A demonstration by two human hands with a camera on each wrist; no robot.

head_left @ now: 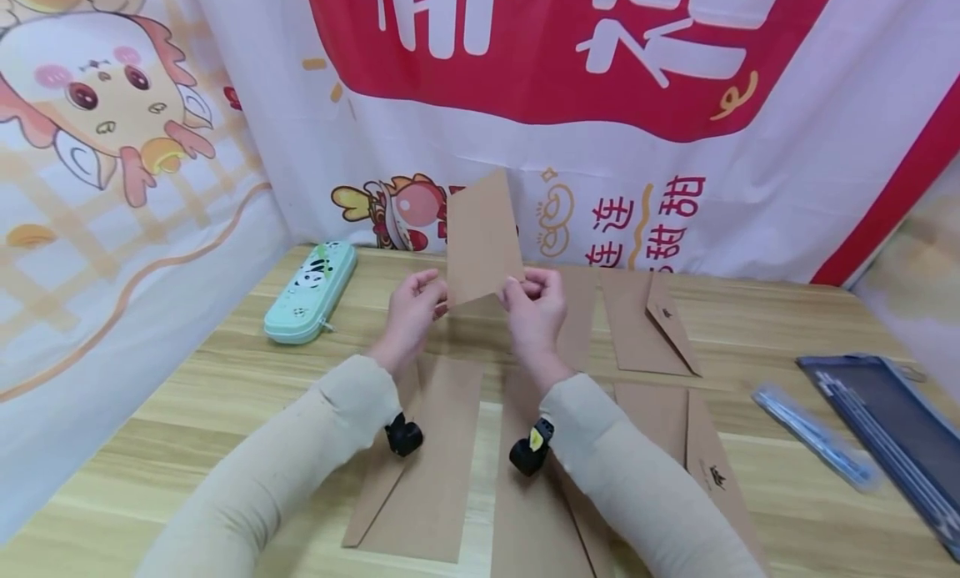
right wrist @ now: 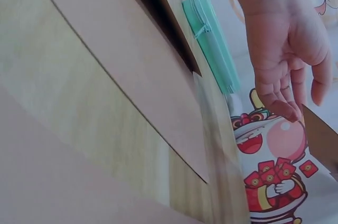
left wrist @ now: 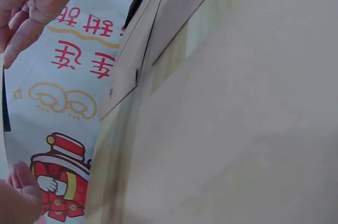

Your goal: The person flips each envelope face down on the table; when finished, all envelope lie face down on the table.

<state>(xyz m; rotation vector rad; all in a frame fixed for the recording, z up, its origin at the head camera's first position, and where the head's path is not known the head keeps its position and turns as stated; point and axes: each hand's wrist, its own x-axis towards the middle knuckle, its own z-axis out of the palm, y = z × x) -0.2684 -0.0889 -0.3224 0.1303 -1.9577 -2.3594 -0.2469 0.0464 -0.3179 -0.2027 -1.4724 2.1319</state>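
Observation:
A brown kraft paper envelope (head_left: 483, 236) is held up above the table in the head view. My right hand (head_left: 537, 315) pinches its lower right corner between thumb and fingers. Beside its lower left edge is my left hand (head_left: 412, 315), fingers loosely bent. In the right wrist view, the left hand (right wrist: 288, 49) shows a gap between thumb and fingers, close to the paper's corner. Under my forearms lie more brown envelopes, one on the left (head_left: 435, 469) and one on the right (head_left: 528, 511), both partly covered by sleeves and wrist cameras.
A mint panda pencil case (head_left: 311, 294) sits at the back left. Further envelopes (head_left: 633, 328) lie at centre right. A clear pack of pens (head_left: 813, 436) and a dark mesh pouch (head_left: 892, 436) are on the right. A printed cloth (head_left: 420, 144) hangs behind the table.

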